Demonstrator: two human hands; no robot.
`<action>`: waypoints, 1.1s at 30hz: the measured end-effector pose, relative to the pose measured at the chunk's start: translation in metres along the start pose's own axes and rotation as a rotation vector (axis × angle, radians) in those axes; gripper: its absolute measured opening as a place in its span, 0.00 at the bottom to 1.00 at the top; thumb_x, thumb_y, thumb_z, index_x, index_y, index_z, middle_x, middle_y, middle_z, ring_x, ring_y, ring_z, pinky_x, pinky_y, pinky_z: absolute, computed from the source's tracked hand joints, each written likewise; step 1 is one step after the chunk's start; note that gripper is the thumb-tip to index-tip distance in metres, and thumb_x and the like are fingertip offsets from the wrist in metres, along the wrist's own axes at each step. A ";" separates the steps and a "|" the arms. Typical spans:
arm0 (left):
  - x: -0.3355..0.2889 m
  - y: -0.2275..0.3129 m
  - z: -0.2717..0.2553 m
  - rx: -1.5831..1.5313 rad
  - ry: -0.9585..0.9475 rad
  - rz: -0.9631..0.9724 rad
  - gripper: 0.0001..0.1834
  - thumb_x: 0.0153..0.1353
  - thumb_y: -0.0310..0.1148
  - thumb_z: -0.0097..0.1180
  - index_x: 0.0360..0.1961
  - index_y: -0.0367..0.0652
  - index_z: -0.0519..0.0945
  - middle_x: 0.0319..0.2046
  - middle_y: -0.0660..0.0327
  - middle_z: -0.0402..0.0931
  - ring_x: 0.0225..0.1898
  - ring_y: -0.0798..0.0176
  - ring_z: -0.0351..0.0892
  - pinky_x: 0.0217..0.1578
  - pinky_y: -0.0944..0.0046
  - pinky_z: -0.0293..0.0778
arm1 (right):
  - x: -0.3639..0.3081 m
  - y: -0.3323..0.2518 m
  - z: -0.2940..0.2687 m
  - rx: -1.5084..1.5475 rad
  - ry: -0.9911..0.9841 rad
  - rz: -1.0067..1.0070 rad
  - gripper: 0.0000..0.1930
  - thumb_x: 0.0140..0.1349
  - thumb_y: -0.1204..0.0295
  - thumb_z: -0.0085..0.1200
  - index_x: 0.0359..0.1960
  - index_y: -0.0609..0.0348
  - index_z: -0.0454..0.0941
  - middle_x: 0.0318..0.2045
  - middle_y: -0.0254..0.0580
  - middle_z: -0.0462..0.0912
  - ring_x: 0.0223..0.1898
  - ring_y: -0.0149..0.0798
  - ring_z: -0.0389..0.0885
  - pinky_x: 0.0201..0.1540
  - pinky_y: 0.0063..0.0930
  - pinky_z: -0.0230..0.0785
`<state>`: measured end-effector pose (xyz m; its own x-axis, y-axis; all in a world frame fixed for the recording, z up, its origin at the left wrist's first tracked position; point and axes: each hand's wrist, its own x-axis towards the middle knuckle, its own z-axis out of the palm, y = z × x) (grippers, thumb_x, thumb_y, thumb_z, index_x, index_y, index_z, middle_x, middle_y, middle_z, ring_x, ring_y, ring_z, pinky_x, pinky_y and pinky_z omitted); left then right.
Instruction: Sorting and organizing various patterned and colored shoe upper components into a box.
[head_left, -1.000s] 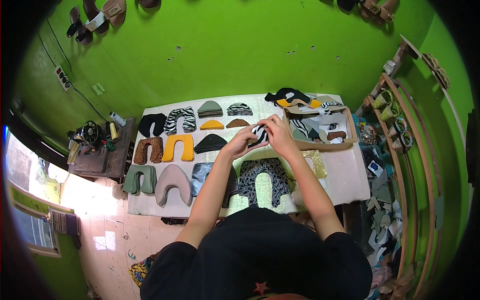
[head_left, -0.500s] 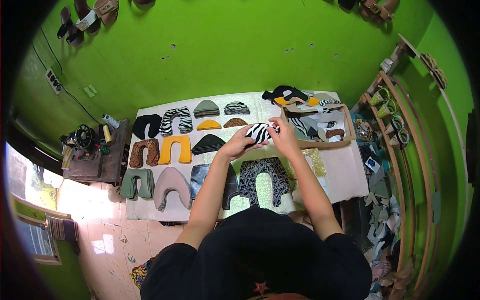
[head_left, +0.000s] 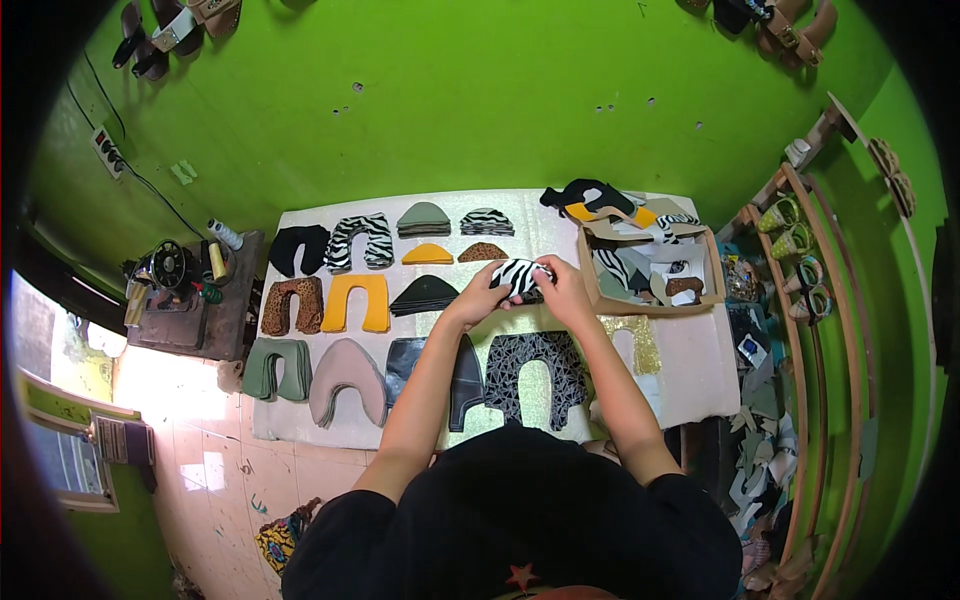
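Over the middle of the table, my left hand (head_left: 480, 300) and my right hand (head_left: 566, 294) together hold a zebra-print piece (head_left: 520, 275) of material. Its ends are gripped between fingers and thumbs. Just left of my left hand lies a stack of black half-round pieces (head_left: 430, 293). Beyond the hands are leopard-print half-rounds (head_left: 482, 253), zebra-print half-rounds (head_left: 487, 222), yellow half-rounds (head_left: 426, 255) and grey-green half-rounds (head_left: 424, 220). Closer to me, a black-and-grey patterned U-shaped piece (head_left: 540, 350) lies between my forearms.
U-shaped stacks fill the table's left, among them yellow (head_left: 357, 290) and grey-green (head_left: 265, 365) ones. A cardboard box (head_left: 660, 308) of scraps stands on the right. Beyond are a wooden rack (head_left: 790, 350) with footwear and, at left, a sewing machine (head_left: 175, 275).
The zebra-print piece has tilted and bunched between my hands, with a dark part showing beneath. My view has shifted slightly; the table things have stayed in place.
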<state>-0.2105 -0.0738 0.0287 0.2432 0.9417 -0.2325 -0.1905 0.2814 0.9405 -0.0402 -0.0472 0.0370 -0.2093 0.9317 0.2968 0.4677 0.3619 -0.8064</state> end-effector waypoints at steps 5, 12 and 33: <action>0.013 -0.003 -0.020 0.079 0.049 -0.033 0.24 0.57 0.22 0.44 0.55 0.37 0.58 0.29 0.58 0.72 0.24 0.72 0.72 0.22 0.75 0.69 | 0.011 0.014 0.010 0.091 -0.152 0.101 0.10 0.51 0.76 0.50 0.36 0.64 0.73 0.19 0.35 0.71 0.21 0.27 0.66 0.26 0.20 0.61; 0.054 -0.022 -0.068 0.357 0.260 0.095 0.17 0.52 0.24 0.52 0.44 0.36 0.69 0.23 0.62 0.71 0.22 0.72 0.70 0.22 0.73 0.68 | 0.053 0.059 0.034 0.104 -0.033 0.222 0.11 0.48 0.76 0.54 0.34 0.64 0.75 0.19 0.37 0.76 0.20 0.28 0.72 0.26 0.21 0.65; 0.161 0.007 -0.112 1.588 0.304 0.119 0.42 0.32 0.35 0.68 0.54 0.47 0.63 0.51 0.58 0.66 0.57 0.57 0.60 0.55 0.45 0.52 | 0.147 0.095 0.114 -0.261 -0.009 0.287 0.11 0.48 0.69 0.56 0.32 0.61 0.75 0.25 0.44 0.78 0.29 0.44 0.77 0.33 0.33 0.68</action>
<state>-0.2795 0.1006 -0.0303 0.0757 0.9971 0.0000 0.9758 -0.0741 0.2056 -0.1245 0.1211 -0.0546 -0.0451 0.9963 0.0731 0.7107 0.0834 -0.6985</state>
